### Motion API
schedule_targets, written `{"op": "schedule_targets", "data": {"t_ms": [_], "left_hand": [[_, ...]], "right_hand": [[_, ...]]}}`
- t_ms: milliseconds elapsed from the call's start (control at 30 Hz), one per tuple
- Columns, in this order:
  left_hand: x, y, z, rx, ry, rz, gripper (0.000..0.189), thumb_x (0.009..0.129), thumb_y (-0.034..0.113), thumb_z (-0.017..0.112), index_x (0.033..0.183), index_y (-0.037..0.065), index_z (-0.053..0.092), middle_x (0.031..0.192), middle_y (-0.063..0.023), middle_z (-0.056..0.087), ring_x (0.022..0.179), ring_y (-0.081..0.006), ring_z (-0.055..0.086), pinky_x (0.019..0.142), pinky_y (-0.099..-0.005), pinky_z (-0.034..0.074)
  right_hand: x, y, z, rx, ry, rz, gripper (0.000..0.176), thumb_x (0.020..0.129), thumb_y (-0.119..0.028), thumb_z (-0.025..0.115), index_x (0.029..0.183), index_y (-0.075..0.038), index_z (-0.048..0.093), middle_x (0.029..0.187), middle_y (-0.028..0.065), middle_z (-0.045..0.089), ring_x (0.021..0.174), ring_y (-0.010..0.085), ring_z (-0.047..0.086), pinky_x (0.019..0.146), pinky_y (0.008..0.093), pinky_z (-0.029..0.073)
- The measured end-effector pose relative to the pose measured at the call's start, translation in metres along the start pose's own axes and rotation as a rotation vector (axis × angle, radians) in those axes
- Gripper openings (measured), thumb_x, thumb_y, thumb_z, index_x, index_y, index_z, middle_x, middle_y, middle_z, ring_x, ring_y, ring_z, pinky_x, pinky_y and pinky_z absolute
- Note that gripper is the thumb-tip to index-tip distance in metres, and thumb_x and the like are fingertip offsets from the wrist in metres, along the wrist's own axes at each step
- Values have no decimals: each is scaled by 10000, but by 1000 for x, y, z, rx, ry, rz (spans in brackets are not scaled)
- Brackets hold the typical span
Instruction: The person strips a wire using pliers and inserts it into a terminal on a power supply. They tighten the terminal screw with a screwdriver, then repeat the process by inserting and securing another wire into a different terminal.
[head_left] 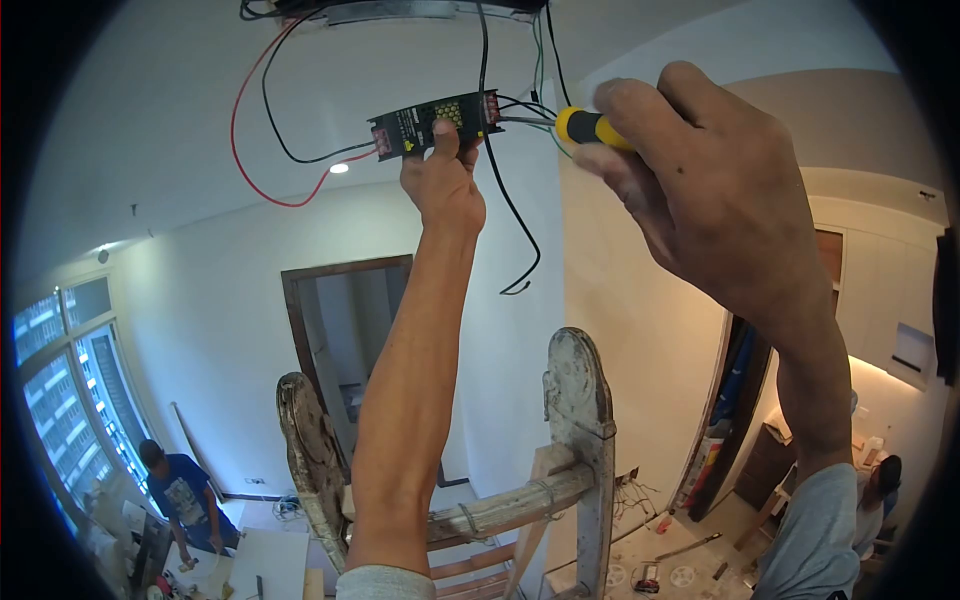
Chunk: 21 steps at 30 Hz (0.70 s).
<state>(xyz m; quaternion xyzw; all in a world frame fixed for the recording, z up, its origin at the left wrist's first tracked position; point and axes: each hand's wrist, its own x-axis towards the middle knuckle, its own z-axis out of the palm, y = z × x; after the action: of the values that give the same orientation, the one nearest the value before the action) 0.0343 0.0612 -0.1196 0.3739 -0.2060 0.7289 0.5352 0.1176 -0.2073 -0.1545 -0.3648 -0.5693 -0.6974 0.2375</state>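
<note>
My left hand (444,185) grips a black LED power supply (415,128) from below, its thumb across the printed face. The unit hangs just under the ceiling opening, with red terminal blocks at both ends. A red wire (237,150) and a black wire run from its left end up to the opening. My right hand (700,170) is closed around a yellow-and-black screwdriver (578,126). The screwdriver's shaft points left, its tip right at the right-hand terminals. Black and green wires come out beside it. A loose black cable (512,205) hangs down across the unit.
Below me stands a worn wooden ladder (580,400), its two tops rising on both sides of my left forearm. A person in a blue shirt (190,495) works at lower left by a window (85,375). Another person (880,490) is at lower right. Tools lie on the floor.
</note>
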Motion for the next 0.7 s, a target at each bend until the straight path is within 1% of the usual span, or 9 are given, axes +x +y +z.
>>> {"op": "schedule_targets", "data": {"t_ms": [100,133,233,300,433,500,533,633,700], "left_hand": [[2,-1,2,6,25,57,198,952,96,664,1108,17,571,961,-103,690,780,-252,685,679,-344,529],[2,-1,3,4,26,56,198,952,96,664,1108,17,571,961,-103,690,780,-252,685,679,-344,529],[-1,1,5,-46,50,20,189,952,83,659,1100,7,568,965,-117,682,782,-251,682,688,-347,536],[-4,1,7,-35,86,-4,189,952,77,659,1097,-3,568,967,-126,675,787,-248,678,704,-348,540],[-2,-1,6,-72,78,32,195,951,76,660,1100,-4,565,966,-125,676,790,-252,676,708,-345,537],[1,0,5,-95,43,70,203,947,77,666,1101,-2,561,966,-121,677,795,-256,679,705,-346,546],[1,0,6,-96,42,68,203,947,77,666,1101,-2,561,966,-121,677,795,-256,679,705,-346,546],[2,0,4,-49,65,21,217,941,79,673,1111,9,557,966,-113,679,796,-249,679,714,-336,562],[1,-2,6,14,55,21,234,933,77,683,1122,22,556,962,-103,681,808,-243,682,725,-335,570]], "right_hand": [[8,-8,0,200,261,-183,300,789,-66,748,1038,-35,585,853,102,510,708,264,565,588,384,464],[8,-7,0,200,259,-184,300,789,-66,748,1038,-35,585,853,102,510,708,264,565,588,384,464],[6,-1,-5,257,239,-249,296,806,-87,743,1051,-38,583,866,106,534,675,267,569,574,386,465],[9,4,-19,-21,-78,-186,311,792,-58,736,1060,-34,579,913,115,553,715,278,581,600,389,480],[6,7,-3,-21,-84,17,308,782,-55,739,1040,-23,573,934,120,556,727,280,581,602,398,478],[10,-4,-1,128,260,-224,291,845,-149,738,1045,-16,573,842,107,554,640,268,568,565,389,462],[8,-2,0,126,259,-223,291,845,-149,738,1045,-16,573,842,107,554,640,268,568,565,389,462],[2,5,2,63,173,-246,324,849,-172,739,1082,-20,572,880,113,578,694,271,603,587,379,481],[-1,6,-4,-3,-53,-35,414,764,-93,777,1116,-27,568,935,124,573,791,285,618,626,380,503]]}}
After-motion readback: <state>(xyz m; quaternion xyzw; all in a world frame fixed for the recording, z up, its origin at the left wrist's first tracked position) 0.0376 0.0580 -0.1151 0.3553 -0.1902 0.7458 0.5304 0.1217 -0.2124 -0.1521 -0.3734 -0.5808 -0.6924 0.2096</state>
